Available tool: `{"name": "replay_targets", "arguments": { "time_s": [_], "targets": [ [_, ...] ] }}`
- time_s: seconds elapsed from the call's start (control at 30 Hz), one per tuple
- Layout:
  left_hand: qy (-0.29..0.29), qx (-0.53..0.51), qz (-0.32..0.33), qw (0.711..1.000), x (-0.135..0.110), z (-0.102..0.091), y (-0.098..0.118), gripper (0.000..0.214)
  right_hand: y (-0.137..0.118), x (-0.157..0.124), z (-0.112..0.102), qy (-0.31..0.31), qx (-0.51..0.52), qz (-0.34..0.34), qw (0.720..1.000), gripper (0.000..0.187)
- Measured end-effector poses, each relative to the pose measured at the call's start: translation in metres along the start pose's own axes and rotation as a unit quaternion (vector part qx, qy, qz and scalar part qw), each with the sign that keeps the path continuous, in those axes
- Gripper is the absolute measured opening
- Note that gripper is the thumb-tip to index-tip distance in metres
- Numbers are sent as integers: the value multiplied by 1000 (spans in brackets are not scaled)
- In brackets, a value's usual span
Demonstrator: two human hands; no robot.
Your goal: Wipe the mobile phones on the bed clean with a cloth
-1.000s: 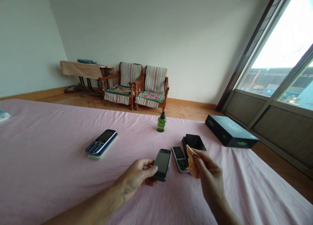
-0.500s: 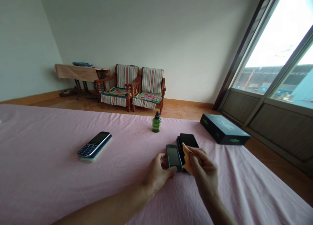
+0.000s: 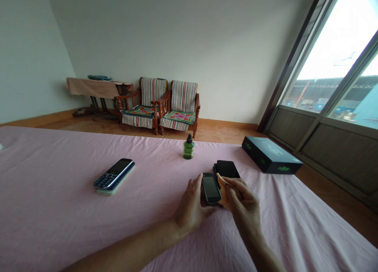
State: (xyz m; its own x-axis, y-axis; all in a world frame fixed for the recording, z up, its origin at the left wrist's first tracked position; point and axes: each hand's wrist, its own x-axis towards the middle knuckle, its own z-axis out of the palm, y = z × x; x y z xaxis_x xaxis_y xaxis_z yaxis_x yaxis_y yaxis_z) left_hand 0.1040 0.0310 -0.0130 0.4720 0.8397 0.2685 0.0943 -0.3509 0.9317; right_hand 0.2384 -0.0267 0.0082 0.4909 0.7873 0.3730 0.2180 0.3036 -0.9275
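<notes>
A small dark mobile phone (image 3: 211,188) with a grey screen is gripped along its left and lower edges by my left hand (image 3: 193,205). My right hand (image 3: 243,199) pinches an orange-yellow cloth (image 3: 223,193), which lies against the phone's right edge. Just behind the cloth, a larger black phone (image 3: 228,169) rests on the bed, partly covered by my right hand and the cloth; other dark edges show under it. Further left, a keypad phone (image 3: 113,174) lies on top of other flat phones. A green bottle (image 3: 188,147) with a black cap stands upright beyond my hands.
A flat black box (image 3: 271,156) with green print lies at the right edge of the pink sheet (image 3: 59,224). Past the far edge are two wooden chairs (image 3: 179,116) and a cloth-covered table (image 3: 91,86). A window (image 3: 330,75) is on the right.
My left hand has shifted its hold, its fingers now higher along the phone's left side and the thumb lower. The cloth has moved slightly left, against the phone's edge.
</notes>
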Motion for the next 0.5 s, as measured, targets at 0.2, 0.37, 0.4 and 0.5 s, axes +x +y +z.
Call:
{"name": "replay_targets", "arguments": {
  "time_s": [0.2,0.37,0.4,0.5],
  "targets": [
    [6,129,36,991,8,4,-21,116,1,0,0,2,9,0,1000,24],
    [-23,72,41,996,14,-1,-28,110,-1,0,1,9,4,-1,1000,21],
    [-31,54,37,997,15,-2,-28,108,-2,0,1,8,2,-1,1000,21],
    [-53,21,27,998,18,-7,-27,107,-2,0,1,6,-8,0,1000,21]
  ]
}}
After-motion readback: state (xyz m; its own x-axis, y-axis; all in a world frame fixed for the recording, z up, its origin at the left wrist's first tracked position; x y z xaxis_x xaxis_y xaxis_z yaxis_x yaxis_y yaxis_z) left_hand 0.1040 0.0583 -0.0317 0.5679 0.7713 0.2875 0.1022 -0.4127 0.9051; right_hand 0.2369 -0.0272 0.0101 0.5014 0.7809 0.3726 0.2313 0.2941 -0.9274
